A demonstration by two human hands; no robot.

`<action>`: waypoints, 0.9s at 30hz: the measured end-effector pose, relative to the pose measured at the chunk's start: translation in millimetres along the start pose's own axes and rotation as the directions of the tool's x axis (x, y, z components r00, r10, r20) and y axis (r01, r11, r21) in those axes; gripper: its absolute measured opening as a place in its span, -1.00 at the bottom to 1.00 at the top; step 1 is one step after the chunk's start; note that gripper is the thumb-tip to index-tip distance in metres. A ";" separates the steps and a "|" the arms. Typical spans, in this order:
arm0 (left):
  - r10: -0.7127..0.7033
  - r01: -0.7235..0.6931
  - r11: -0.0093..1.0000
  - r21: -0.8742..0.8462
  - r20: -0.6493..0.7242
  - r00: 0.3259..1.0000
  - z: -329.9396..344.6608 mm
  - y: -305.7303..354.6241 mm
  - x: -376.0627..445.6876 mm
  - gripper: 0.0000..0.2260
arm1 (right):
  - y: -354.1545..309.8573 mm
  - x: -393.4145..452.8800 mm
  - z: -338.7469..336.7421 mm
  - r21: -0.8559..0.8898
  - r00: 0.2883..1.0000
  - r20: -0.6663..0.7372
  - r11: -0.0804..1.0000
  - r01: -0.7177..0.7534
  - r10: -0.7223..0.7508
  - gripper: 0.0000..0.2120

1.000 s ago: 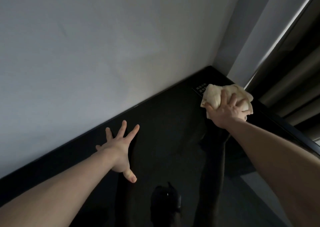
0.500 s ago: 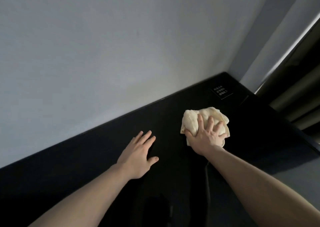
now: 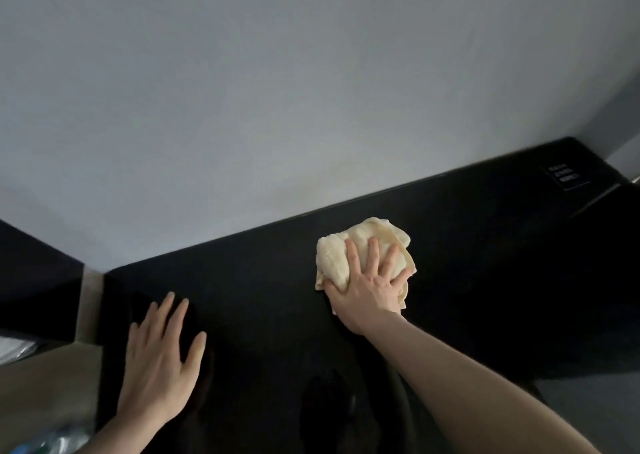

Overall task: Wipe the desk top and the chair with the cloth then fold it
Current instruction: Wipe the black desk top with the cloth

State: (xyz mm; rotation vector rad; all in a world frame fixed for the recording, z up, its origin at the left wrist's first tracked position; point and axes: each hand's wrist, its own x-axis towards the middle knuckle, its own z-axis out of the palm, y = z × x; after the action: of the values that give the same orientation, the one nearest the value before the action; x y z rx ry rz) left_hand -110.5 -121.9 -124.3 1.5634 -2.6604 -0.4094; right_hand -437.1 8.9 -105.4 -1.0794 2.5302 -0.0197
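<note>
A bunched cream cloth lies on the glossy black desk top, near the wall. My right hand presses down on it with fingers spread and nearly straight, the thumb at its left edge. My left hand rests flat on the desk near its left end, fingers straight. No chair is in view.
A pale wall rises right behind the desk. A small label marks the far right corner. Left of the desk stand a dark panel and a tan surface with plastic items at the bottom left corner.
My right hand has slid the cloth leftward along the desk, away from the labelled corner. My left hand has flattened onto the surface, and the camera has turned left.
</note>
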 end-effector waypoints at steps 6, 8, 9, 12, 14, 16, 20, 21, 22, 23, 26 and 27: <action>-0.017 0.015 0.998 -0.056 -0.042 0.999 9.3 -66.9 -36.0 -0.26 | -123.5 -44.5 39.6 0.004 0.975 0.014 0.975 0.223 -0.223 -0.14; -0.019 0.014 0.997 -0.075 -0.076 0.997 11.5 -66.5 -37.8 -0.25 | -152.5 -60.2 52.4 0.009 0.951 0.022 0.952 0.307 -0.308 -0.14; -0.022 0.014 0.997 -0.080 -0.096 0.995 11.3 -63.9 -37.1 -0.24 | -161.5 -65.9 57.4 0.018 0.939 0.027 0.940 0.342 -0.342 -0.13; -0.022 0.011 0.996 -0.084 -0.134 0.991 9.5 -61.5 -37.9 -0.26 | -170.0 -69.7 61.3 0.013 0.912 0.036 0.913 0.408 -0.408 -0.10; -0.023 0.009 0.995 -0.095 -0.145 0.989 10.9 -62.9 -38.0 -0.30 | -164.8 -59.4 55.8 0.030 0.906 0.046 0.908 0.419 -0.420 -0.08; -0.024 0.008 0.995 -0.103 -0.153 0.988 13.1 -64.0 -37.9 -0.33 | -163.8 -42.5 47.1 0.048 0.920 0.033 0.920 0.388 -0.390 -0.08; -0.030 0.005 0.989 -0.146 -0.169 0.985 16.3 -66.1 -37.0 -0.34 | -201.8 -6.7 35.6 0.087 0.968 0.105 0.971 0.221 -0.230 -0.07; -0.037 0.008 0.987 -0.163 -0.174 0.984 16.6 -66.7 -36.8 -0.34 | -216.5 -2.2 35.5 0.083 0.969 0.139 0.977 0.196 -0.206 -0.06; -0.044 0.012 0.984 -0.179 -0.180 0.983 17.2 -67.1 -36.6 -0.35 | -230.0 -0.7 35.9 0.076 0.967 0.163 0.979 0.188 -0.198 -0.06; -0.051 0.014 0.981 -0.193 -0.188 0.981 18.2 -67.7 -36.4 -0.35 | -241.4 -1.0 37.5 0.069 0.963 0.175 0.978 0.198 -0.207 -0.07; -0.081 0.025 0.967 -0.252 -0.214 0.973 22.0 -71.4 -37.3 -0.38 | -254.4 -12.7 45.3 0.028 0.931 0.170 0.946 0.323 -0.323 -0.14; -0.092 0.027 0.961 -0.277 -0.222 0.971 23.3 -72.5 -37.2 -0.39 | -250.0 -19.3 47.5 0.016 0.915 0.160 0.928 0.373 -0.370 -0.16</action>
State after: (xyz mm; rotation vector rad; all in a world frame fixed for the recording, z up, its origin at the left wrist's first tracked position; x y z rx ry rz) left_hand -33.7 -118.4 -160.1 1.5071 -2.2765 -0.5321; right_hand -235.1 -147.0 -102.1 -1.4912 2.1538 -0.0162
